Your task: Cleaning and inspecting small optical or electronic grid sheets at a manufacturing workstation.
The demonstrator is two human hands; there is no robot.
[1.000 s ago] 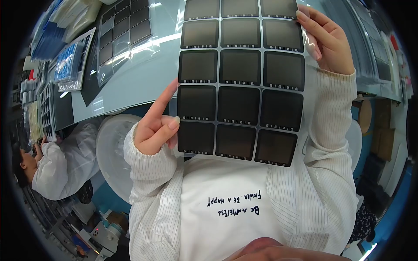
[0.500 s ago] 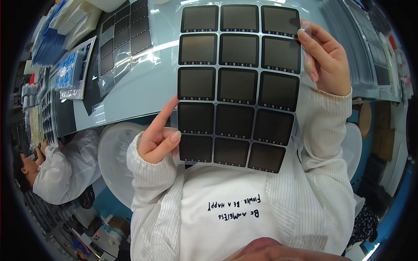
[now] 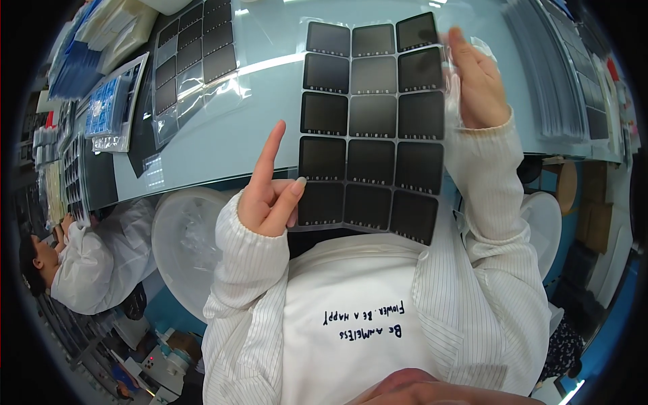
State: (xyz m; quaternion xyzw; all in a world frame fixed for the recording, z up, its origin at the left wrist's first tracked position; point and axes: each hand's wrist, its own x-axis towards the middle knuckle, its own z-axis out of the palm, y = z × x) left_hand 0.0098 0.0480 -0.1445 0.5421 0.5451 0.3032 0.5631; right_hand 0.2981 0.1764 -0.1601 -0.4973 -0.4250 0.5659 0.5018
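A clear flexible sheet [image 3: 372, 160] with black round-cornered panels in three columns is held up before my chest, over the table's near edge. My left hand [image 3: 266, 202] grips its lower left edge between thumb and curled fingers, with the index finger stretched upward. At the upper right edge is my right hand [image 3: 480, 88], slightly blurred, its thumb pointing up and its fingers closed around the sheet's side. Loose clear film [image 3: 453, 98] bunches beside that hand and catches the light. The sheet bends a little, its lower part curving toward me.
On the glass-topped table [image 3: 223, 128], a similar panelled sheet [image 3: 196, 64] lies at the far left. Near it are blue-patterned packets [image 3: 106, 111]. Stacked clear sheets [image 3: 550, 81] stand at the right. Below the table's edge, a white bin [image 3: 177, 250] sits beside a co-worker [image 3: 101, 266].
The panelled sheet has dropped lower and farther from the camera, and now tilts and bends more. My right hand has shifted left and turned thumb-up; my left hand has moved slightly right and up.
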